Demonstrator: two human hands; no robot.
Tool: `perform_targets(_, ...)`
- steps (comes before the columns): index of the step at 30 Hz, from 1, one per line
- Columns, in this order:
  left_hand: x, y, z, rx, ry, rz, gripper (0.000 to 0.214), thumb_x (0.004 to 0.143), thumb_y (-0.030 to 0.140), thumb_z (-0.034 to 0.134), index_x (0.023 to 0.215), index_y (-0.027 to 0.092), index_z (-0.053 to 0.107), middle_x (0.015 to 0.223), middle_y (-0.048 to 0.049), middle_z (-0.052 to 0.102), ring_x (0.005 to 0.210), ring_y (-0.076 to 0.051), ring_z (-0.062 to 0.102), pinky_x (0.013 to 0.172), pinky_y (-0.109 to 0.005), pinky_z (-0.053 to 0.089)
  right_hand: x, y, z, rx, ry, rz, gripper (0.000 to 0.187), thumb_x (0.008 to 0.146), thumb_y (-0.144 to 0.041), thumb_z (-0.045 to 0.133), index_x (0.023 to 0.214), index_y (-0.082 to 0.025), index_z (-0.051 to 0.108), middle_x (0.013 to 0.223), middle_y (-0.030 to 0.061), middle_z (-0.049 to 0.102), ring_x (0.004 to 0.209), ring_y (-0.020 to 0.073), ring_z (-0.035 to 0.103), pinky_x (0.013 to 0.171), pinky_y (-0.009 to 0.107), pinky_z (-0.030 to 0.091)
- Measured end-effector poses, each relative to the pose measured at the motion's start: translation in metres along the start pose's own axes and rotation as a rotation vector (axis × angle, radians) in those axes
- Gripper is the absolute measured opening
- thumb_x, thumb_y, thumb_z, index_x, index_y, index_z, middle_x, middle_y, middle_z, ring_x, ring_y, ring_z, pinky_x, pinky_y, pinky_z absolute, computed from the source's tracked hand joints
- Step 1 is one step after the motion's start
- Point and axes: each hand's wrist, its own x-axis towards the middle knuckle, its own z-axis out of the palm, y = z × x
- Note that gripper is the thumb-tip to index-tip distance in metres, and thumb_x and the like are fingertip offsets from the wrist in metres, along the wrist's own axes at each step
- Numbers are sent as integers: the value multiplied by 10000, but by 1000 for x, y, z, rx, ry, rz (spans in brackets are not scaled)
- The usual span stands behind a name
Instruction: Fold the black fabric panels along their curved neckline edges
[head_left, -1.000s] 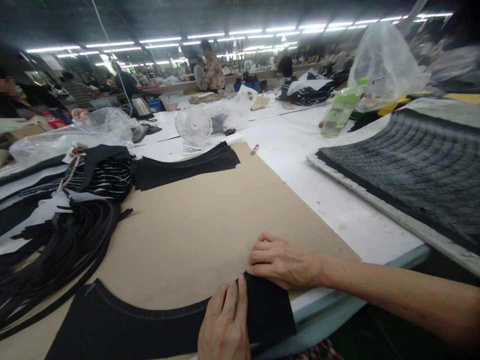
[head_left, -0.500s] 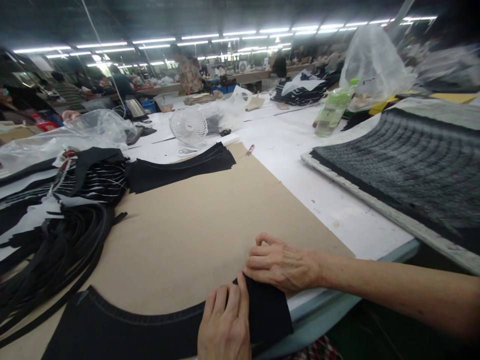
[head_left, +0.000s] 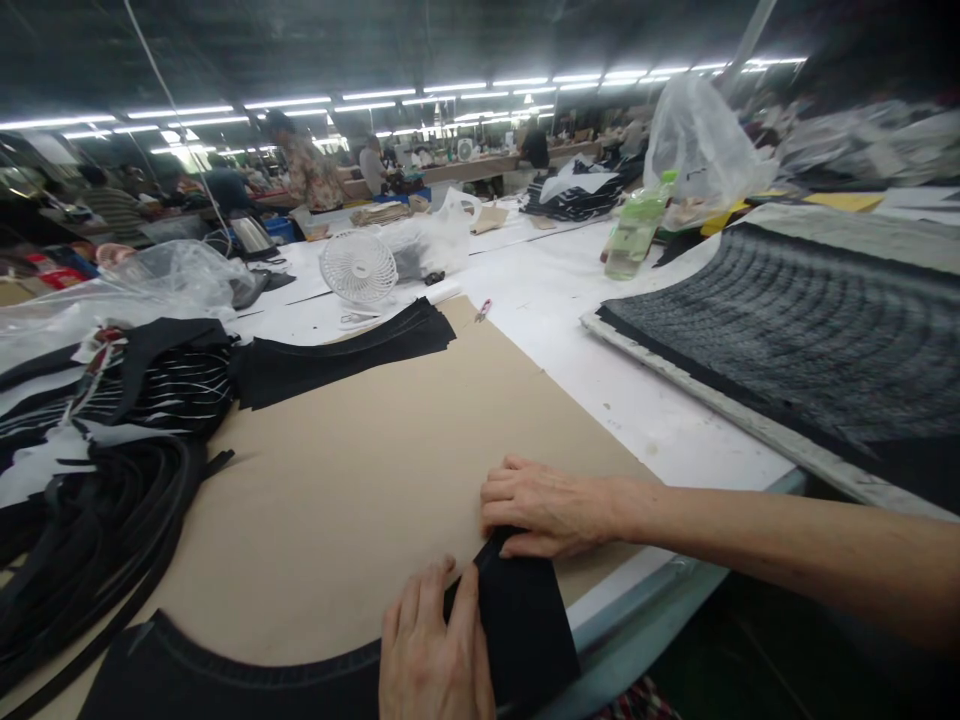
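Observation:
A black fabric piece (head_left: 247, 690) with a curved edge lies along the near side of a brown card sheet (head_left: 360, 470). At the bottom middle, my left hand (head_left: 433, 640) grips its edge, thumb on one side and bent fingers on the other. Just beyond, my right hand (head_left: 555, 505) has curled fingers over the edge near the right corner, with its thumb resting on the cloth. A narrow band of the edge shows between the hands. What lies under the fingertips is hidden. A stack of similar black pieces (head_left: 345, 350) rests on the card's far end.
Coiled black strips (head_left: 142, 520) and a striped black bundle (head_left: 180, 375) sit at the left. Beyond are a white fan (head_left: 358, 266), small pink-handled snips (head_left: 484, 310) and a green-capped bottle (head_left: 637, 228). A board with layered black fabric (head_left: 810, 340) stands right. People work in the background.
The view has shifted, so the surroundings sit further left. My right thumb has parted from its fingers onto the fabric. My left thumb has spread from its fingers, and more of the edge shows.

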Motion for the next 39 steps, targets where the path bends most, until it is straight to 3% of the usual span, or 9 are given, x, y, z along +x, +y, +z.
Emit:
perform_targets(3, 7, -3, 5, -64, -3, 62, 378, 876, 94, 437, 1229, 167, 549, 1099, -103, 601, 972, -217, 568, 789, -341, 468, -1, 1, 2, 16, 6, -3, 128, 879, -289, 621, 961, -195, 589, 928, 27, 621, 899, 178, 541, 754, 318, 307)
perform_targets(10, 7, 1, 16, -128, -163, 108, 446, 840, 16, 421, 1262, 118, 523, 968, -76, 604, 838, -188, 564, 763, -322, 508, -7, 3, 6, -54, 45, -37, 64, 890, -211, 565, 942, -207, 602, 898, 8, 620, 871, 157, 534, 765, 323, 299)
perform_targets(18, 6, 5, 16, -85, -157, 119, 524, 785, -6, 458, 1295, 104, 498, 941, -50, 602, 851, -192, 531, 787, -318, 488, -15, 3, 7, -146, 79, -130, 159, 909, -138, 449, 940, -176, 600, 838, 34, 607, 824, 168, 513, 846, 346, 310)
perform_targets(27, 7, 12, 16, -70, -107, 63, 593, 744, -31, 433, 1303, 153, 511, 924, -48, 594, 835, -196, 508, 781, -336, 469, -25, 5, 11, -174, 113, -94, 182, 884, -107, 457, 977, -170, 600, 866, 40, 611, 828, 164, 515, 872, 359, 318)
perform_targets(32, 6, 10, 19, -36, -101, 124, 586, 742, -16, 459, 1302, 146, 515, 961, -53, 600, 859, -201, 508, 780, -334, 468, -29, 5, 10, -184, 114, -87, 198, 863, -94, 462, 985, -167, 600, 868, 45, 615, 839, 169, 513, 875, 359, 315)
perform_targets(39, 6, 13, 18, 1, -87, 95, 604, 737, -21, 477, 1308, 173, 522, 980, -51, 612, 882, -204, 519, 775, -327, 452, -36, 7, 13, -207, 132, -92, 227, 888, -100, 445, 1049, -149, 597, 927, 65, 625, 852, 171, 511, 875, 358, 321)
